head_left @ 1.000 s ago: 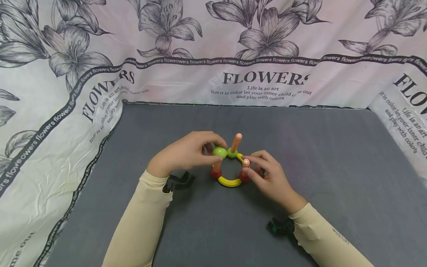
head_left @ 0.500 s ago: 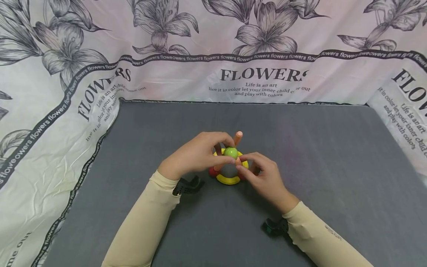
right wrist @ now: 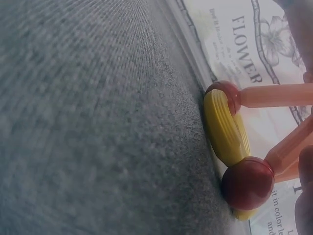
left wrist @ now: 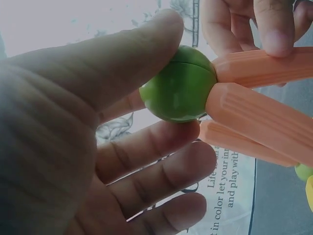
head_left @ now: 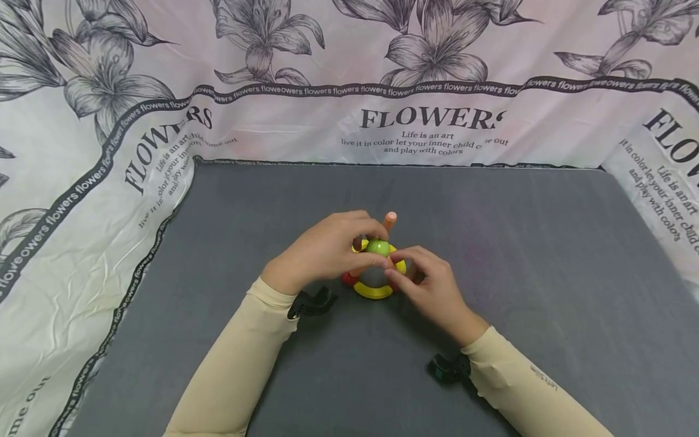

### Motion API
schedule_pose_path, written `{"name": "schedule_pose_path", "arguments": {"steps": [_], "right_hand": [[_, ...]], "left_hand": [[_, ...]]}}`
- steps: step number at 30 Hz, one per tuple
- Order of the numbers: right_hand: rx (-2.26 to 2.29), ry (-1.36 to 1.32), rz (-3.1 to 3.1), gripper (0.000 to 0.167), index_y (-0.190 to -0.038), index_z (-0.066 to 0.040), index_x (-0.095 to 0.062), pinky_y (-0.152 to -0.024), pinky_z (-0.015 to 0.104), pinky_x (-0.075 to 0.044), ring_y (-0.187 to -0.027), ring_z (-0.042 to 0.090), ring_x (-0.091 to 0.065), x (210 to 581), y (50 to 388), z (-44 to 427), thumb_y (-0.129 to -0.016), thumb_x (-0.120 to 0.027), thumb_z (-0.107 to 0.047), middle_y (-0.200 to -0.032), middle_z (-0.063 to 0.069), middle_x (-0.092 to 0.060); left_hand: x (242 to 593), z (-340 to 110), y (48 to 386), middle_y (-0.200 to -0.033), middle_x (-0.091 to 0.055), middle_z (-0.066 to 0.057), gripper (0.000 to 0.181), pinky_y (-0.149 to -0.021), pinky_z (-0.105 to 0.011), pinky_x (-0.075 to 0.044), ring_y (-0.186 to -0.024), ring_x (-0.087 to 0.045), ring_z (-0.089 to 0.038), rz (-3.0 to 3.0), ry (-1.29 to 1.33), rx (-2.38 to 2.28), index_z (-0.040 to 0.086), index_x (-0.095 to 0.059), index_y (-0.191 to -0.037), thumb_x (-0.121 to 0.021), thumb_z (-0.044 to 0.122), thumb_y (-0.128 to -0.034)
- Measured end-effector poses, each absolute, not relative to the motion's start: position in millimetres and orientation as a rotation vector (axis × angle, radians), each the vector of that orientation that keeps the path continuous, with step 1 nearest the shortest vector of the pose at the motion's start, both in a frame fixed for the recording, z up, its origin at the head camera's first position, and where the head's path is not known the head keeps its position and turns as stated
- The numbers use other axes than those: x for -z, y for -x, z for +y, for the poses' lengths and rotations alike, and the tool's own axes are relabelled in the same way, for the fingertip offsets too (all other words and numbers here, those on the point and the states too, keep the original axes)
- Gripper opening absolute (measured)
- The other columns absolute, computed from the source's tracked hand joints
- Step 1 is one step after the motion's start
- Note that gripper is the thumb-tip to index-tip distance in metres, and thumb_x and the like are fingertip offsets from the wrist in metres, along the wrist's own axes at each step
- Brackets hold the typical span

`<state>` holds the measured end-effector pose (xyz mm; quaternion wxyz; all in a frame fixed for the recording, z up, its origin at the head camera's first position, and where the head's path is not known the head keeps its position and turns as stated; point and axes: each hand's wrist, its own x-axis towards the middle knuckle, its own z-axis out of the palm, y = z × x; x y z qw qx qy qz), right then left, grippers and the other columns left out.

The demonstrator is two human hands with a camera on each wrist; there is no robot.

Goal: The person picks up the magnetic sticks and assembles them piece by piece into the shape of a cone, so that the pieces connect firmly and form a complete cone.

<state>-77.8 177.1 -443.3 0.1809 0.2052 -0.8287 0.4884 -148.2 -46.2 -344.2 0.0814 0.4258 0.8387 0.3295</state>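
My left hand (head_left: 322, 255) holds a green ball (left wrist: 181, 85) between thumb and index finger, above a ring of yellow curved bars (head_left: 374, 291) and balls on the table. Two orange rods (left wrist: 264, 117) meet the ball's side. A third orange rod (left wrist: 244, 144) passes behind them; whether it touches the ball cannot be told. My right hand (head_left: 439, 291) pinches one tilted rod, its thumb and fingers near the rod's upper end. At the ring's base, a red ball (right wrist: 248, 183) and another red ball (right wrist: 227, 95) are joined by a yellow bar (right wrist: 225, 129), each bearing a rod.
The ring stands on a dark grey tabletop (head_left: 519, 291). Behind and along the left hangs a white cloth (head_left: 295, 130) with printed flowers and lettering. Black wrist mounts (head_left: 314, 302) sit below both hands.
My left hand has carried the green ball rightward, from the ring's left side to over its middle. The right hand's rod has gone from upright to leaning inward. The last half second shows little movement.
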Motion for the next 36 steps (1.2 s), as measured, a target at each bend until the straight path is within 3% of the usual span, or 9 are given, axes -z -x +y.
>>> {"name": "schedule_pose_path", "arguments": {"steps": [12, 20, 23, 29, 36], "right_hand": [[-1.293, -0.472, -2.303, 0.025, -0.115, -0.003, -0.075, -0.054, 0.018, -0.043, -0.057, 0.008, -0.053, 413.8, 88.6, 190.8, -0.091, -0.078, 0.004, -0.102, 0.008, -0.068], [-1.148, -0.516, -2.737, 0.050, -0.149, -0.009, -0.056, -0.065, 0.032, -0.052, -0.088, 0.024, -0.069, 391.2, 127.4, 191.6, -0.101, -0.070, -0.007, -0.134, 0.016, -0.062], [-1.205, -0.493, -2.749, 0.047, -0.146, -0.008, -0.059, -0.067, 0.036, -0.054, -0.087, 0.027, -0.071, 397.3, 132.9, 185.7, -0.101, -0.070, -0.005, -0.129, 0.016, -0.068], [-1.263, -0.547, -2.644, 0.032, -0.127, -0.006, -0.073, -0.071, 0.035, -0.056, -0.080, 0.023, -0.068, 410.7, 134.6, 173.4, -0.096, -0.072, 0.001, -0.115, 0.011, -0.072], [-1.296, -0.606, -2.664, 0.030, -0.124, -0.006, -0.074, -0.069, 0.034, -0.055, -0.080, 0.020, -0.067, 412.6, 129.9, 175.8, -0.095, -0.071, 0.004, -0.113, 0.009, -0.071]], "left_hand": [[342.9, -44.5, 153.5, -0.104, -0.064, 0.008, 0.033, -0.083, -0.026, -0.053, -0.096, -0.063, -0.018, 2.402, -1.277, -0.893, 0.020, -0.071, -0.127, -0.081, 0.028, -0.0955], [341.6, -52.7, 154.4, -0.108, -0.065, 0.007, 0.035, -0.088, -0.029, -0.055, -0.099, -0.065, -0.018, 2.389, -1.254, -0.897, 0.018, -0.070, -0.132, -0.076, 0.023, -0.0986], [342.1, -54.3, 153.4, -0.107, -0.066, 0.007, 0.034, -0.087, -0.029, -0.055, -0.098, -0.065, -0.018, 2.389, -1.257, -0.916, 0.019, -0.070, -0.133, -0.074, 0.021, -0.0996], [342.1, -57.3, 152.3, -0.095, -0.066, 0.010, 0.031, -0.075, -0.028, -0.051, -0.082, -0.060, -0.011, 2.414, -1.227, -0.926, 0.026, -0.071, -0.131, -0.074, 0.024, -0.1002], [343.0, -55.7, 154.5, -0.092, -0.065, 0.003, 0.038, -0.072, -0.029, -0.048, -0.078, -0.056, -0.012, 2.433, -1.226, -0.909, 0.019, -0.069, -0.137, -0.075, 0.024, -0.1001]]}}
